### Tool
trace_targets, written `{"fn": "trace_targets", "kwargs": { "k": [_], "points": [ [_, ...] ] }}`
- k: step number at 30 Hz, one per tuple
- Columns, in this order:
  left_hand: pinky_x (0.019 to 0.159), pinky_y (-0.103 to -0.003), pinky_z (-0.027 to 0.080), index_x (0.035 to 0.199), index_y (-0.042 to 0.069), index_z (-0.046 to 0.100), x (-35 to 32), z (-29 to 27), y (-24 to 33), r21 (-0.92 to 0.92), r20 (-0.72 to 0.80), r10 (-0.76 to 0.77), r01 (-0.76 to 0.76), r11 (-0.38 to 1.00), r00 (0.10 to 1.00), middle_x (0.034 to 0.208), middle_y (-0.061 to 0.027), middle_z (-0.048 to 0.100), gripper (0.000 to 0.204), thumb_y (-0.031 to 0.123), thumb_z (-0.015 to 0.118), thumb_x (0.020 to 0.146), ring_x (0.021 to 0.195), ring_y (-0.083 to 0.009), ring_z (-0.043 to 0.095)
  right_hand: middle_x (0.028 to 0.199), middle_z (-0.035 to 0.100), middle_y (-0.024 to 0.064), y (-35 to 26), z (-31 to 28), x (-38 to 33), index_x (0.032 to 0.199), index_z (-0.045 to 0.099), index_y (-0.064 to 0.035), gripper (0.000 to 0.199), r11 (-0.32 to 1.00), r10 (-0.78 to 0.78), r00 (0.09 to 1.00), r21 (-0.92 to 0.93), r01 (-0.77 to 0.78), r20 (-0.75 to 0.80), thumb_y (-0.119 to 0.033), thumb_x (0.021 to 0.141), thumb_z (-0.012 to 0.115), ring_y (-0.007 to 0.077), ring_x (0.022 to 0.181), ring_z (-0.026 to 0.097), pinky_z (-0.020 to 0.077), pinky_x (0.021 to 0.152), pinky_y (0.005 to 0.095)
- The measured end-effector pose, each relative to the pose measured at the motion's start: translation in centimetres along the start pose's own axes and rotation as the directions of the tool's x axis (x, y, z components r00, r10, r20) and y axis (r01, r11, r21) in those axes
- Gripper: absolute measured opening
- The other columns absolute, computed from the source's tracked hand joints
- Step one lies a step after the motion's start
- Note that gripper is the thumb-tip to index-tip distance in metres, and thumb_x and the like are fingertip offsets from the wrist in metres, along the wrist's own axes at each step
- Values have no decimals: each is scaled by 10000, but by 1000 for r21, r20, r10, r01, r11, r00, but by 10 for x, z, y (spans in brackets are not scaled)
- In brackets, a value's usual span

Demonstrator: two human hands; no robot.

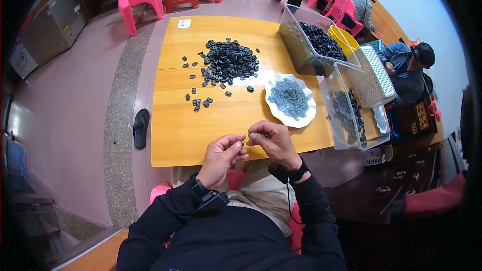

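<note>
Close together over the table's near edge, both my hands have their fingertips pinched. My left hand (221,158) grips a small dark part (243,142) between thumb and forefinger. Just to its right, the thumb and forefinger of my right hand (275,143) are pressed together; whatever lies in that pinch is too small to make out. Farther off on the table (175,120) lies a heap of small black plastic pieces (228,60), with several loose ones scattered at its left and front. A white scalloped dish (300,122) beyond my right hand holds a mound of small grey pieces (288,98).
Along the table's right side stand a deep clear bin (296,52) of black pieces, a smaller clear bin (346,138), a white perforated basket (379,73) and a yellow bowl (346,34). People sit farther right. A black slipper (141,128) lies on the floor.
</note>
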State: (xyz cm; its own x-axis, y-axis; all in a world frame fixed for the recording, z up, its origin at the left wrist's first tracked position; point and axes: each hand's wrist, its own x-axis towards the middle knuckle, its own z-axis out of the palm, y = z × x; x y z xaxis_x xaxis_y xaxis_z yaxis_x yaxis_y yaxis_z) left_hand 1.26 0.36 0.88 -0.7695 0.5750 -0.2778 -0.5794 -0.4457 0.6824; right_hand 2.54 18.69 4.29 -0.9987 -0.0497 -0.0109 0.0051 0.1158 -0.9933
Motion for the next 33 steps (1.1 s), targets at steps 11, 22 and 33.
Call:
{"fn": "trace_targets", "kwargs": {
  "k": [11, 22, 33],
  "points": [
    [734, -243, 550, 1065, 2, 590, -5, 3, 10, -72, 54, -80, 83, 994, 995, 864, -39, 623, 183, 138, 545, 951, 763, -99, 621, 794, 589, 19, 0, 3, -3, 863, 640, -8, 59, 991, -111, 986, -63, 120, 127, -46, 837, 678, 75, 724, 539, 434, 613, 218],
    [687, -260, 551, 984, 25, 605, -3, -2, 12, -97, 138, -172, 186, 978, 975, 851, -37, 626, 163, 172, 545, 950, 745, -113, 618, 793, 604, 40, -5, 5, -7, 837, 637, 3, 83, 976, -203, 972, -60, 211, 119, -11, 793, 707, 93, 704, 556, 438, 603, 223],
    [691, -230, 549, 1004, 21, 601, -2, -2, 9, -101, 65, -69, 75, 992, 996, 854, -33, 615, 163, 165, 542, 956, 758, -88, 610, 834, 617, 57, 5, 18, -6, 899, 633, 16, 58, 951, -243, 969, -191, 245, 34, 4, 841, 631, 110, 751, 573, 460, 634, 239]
  ]
}}
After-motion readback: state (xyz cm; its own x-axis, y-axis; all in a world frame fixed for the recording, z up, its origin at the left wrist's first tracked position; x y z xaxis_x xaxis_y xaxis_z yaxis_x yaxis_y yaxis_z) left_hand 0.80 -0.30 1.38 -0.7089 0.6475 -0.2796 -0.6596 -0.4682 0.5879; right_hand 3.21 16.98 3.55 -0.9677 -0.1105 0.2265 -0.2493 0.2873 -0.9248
